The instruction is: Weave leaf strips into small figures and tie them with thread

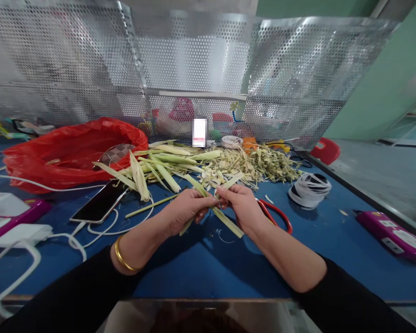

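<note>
My left hand (189,208) is closed, with thumb and fingers pinching pale green leaf strips (229,223) that cross in front of me. One strip runs down to the right below my hands. My right hand (241,203) is closed too, its fingertips gripping the strips where they meet, close against my left fingertips. A strip end (234,179) sticks up beyond my right hand. Red-handled scissors (280,216) lie beside my right wrist, their blades hidden. Just beyond my hands lies a pile of long green leaves (168,175).
A red plastic bag (72,178) stands at the left, with a phone (99,203) and white cables nearby. Dried plant bits (273,164) are heaped behind. Rolls of white cord (308,189) and a purple device (391,233) are at the right. A perforated screen (194,60) closes off the back.
</note>
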A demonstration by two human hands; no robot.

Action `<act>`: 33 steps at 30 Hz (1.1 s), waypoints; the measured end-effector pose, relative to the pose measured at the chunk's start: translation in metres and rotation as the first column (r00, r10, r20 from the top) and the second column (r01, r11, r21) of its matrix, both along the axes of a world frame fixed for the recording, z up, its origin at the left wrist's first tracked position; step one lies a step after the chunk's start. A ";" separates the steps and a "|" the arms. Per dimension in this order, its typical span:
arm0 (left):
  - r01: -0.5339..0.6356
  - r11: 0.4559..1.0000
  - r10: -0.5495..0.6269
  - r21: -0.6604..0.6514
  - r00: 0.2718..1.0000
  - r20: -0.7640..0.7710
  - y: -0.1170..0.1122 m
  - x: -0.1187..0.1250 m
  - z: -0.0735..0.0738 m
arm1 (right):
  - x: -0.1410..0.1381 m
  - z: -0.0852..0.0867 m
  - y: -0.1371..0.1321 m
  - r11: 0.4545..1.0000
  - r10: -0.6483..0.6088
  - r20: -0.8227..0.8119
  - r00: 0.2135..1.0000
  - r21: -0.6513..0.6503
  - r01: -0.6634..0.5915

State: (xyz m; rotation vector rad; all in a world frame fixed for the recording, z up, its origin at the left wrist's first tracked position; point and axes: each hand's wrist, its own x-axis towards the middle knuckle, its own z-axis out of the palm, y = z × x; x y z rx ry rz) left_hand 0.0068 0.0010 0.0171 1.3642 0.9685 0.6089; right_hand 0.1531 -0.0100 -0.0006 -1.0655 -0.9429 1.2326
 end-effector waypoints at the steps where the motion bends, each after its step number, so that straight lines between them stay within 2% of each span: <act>1: 0.003 1.000 -0.003 0.008 1.000 -0.002 0.000 0.000 0.000 | 0.000 0.000 0.000 1.000 -0.020 0.005 1.000 0.001 0.020; 8: 0.017 1.000 -0.017 0.016 1.000 0.014 -0.003 0.000 0.000 | 0.001 0.001 0.000 0.997 -0.083 0.041 0.996 -0.006 0.083; 16: 0.045 0.998 -0.044 -0.044 0.999 0.020 -0.002 -0.001 -0.004 | 0.004 -0.001 0.004 0.999 -0.049 0.036 0.998 -0.016 0.050; 21: -0.038 0.982 0.061 -0.183 0.990 0.125 0.000 -0.001 -0.002 | 0.011 0.005 0.005 1.000 0.000 0.086 0.996 -0.009 0.001; 24: -0.063 0.977 0.099 -0.203 0.980 0.173 0.002 -0.001 0.000 | 0.013 0.006 0.007 0.999 0.035 0.131 0.991 -0.013 -0.033; 25: -0.065 0.978 0.100 -0.198 0.980 0.173 0.003 -0.002 0.001 | 0.015 0.005 0.009 1.000 0.005 0.138 0.990 -0.016 -0.003; 27: -0.056 0.982 0.085 -0.181 0.983 0.161 0.004 -0.003 0.001 | 0.020 0.004 0.014 0.985 -0.174 0.158 0.972 0.028 0.172; 29: -0.023 0.988 0.043 -0.152 0.991 0.130 0.003 -0.003 0.000 | 0.025 0.003 0.018 0.911 -0.407 0.227 0.885 0.170 0.376; 30: -0.001 0.991 0.016 -0.134 0.994 0.111 0.003 -0.003 0.000 | 0.028 0.004 0.018 0.878 -0.467 0.296 0.833 0.267 0.397; 31: 0.021 0.993 -0.010 -0.116 0.996 0.093 0.001 -0.003 -0.001 | 0.029 0.004 0.018 0.871 -0.469 0.387 0.794 0.350 0.344; 32: 0.043 0.994 -0.035 -0.101 0.997 0.075 0.000 -0.002 -0.001 | 0.029 0.005 0.016 0.890 -0.416 0.491 0.766 0.393 0.232; 33: 0.062 0.994 -0.057 -0.088 0.997 0.056 -0.002 -0.002 -0.002 | 0.028 0.006 0.014 0.920 -0.311 0.595 0.741 0.383 0.079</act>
